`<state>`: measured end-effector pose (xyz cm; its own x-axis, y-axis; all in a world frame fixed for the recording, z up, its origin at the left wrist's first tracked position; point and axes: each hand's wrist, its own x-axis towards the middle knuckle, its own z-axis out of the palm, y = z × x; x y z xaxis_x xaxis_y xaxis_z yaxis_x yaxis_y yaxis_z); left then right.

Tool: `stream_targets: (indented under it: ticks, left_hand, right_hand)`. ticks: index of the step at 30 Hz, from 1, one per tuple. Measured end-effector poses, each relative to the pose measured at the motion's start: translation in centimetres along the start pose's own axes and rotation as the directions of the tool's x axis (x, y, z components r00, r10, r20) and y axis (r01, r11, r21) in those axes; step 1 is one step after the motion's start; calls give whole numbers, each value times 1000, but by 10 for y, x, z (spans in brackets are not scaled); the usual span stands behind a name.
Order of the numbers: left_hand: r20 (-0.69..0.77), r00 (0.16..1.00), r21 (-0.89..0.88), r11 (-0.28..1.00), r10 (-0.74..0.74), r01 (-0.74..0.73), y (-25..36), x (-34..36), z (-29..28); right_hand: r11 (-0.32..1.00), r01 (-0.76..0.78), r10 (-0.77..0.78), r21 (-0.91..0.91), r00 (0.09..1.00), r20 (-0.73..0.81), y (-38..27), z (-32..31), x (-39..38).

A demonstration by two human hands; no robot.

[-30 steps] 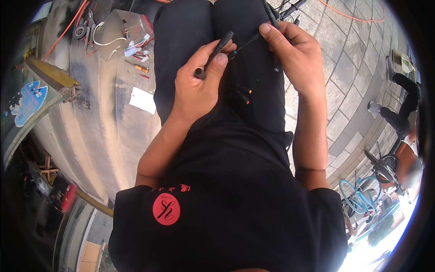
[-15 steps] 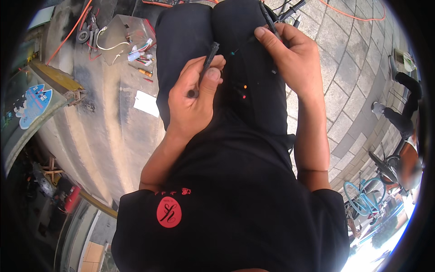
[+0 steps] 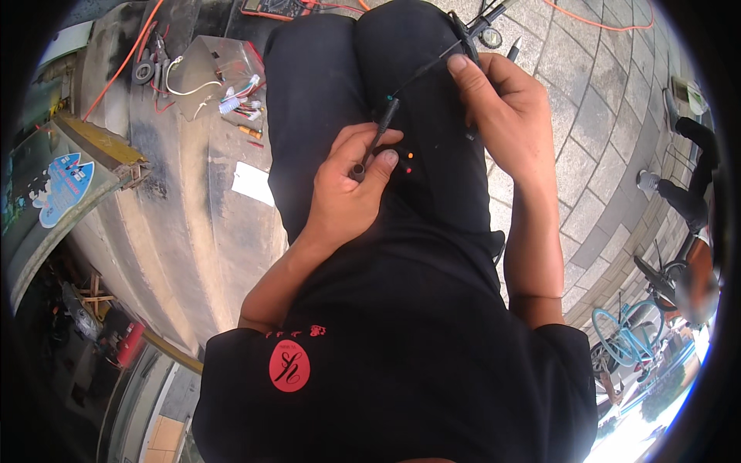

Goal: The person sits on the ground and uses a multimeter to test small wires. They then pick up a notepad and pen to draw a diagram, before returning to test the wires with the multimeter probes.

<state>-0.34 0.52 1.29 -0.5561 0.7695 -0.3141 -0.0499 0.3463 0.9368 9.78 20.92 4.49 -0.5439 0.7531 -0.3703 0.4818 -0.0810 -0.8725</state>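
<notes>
My left hand [image 3: 347, 189] is closed around a slim black cable connector [image 3: 384, 123]. One end of it points up and away, and a round barrel end shows below the fingers. Small orange and red tips [image 3: 411, 156] show beside my left fingers against the black trousers. My right hand [image 3: 505, 108], over the right thigh, pinches a black cable [image 3: 465, 35] between thumb and fingers. A thin dark wire [image 3: 424, 71] runs from near my right thumb toward the connector, with a tiny green tip at its lower end. What lies under my right fingers is partly hidden.
A clear bag [image 3: 204, 69] with white-plugged wires lies left of my legs, beside pliers [image 3: 144, 71] and a white card [image 3: 252, 183]. A red-edged multimeter [image 3: 272, 8] sits at the far edge. Black tool-like parts [image 3: 490, 19] lie past my right hand. Another person's leg [image 3: 687, 193] and a blue bicycle [image 3: 624, 332] are at right.
My left hand has moved right and slightly nearer my body, bringing the connector close to the green wire tip. My right hand has shifted slightly right and nearer me, still holding the cable.
</notes>
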Motion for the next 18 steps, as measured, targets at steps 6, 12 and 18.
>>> stream_targets:
  ticks: [6, 12, 18]
  left_hand:
    - [19, 991, 201, 970, 133, -134, -3, -1, 6]
    - [75, 973, 256, 939, 218, -230, -14, 2, 7]
    - [43, 964, 206, 942, 263, -266, -21, 1, 11]
  right_hand:
    - [990, 60, -60, 129, 998, -7, 2, -12, -11]
    - [982, 102, -90, 156, 992, -84, -9, -16, -26]
    - [952, 164, -153, 259, 986, -62, -1, -17, -28]
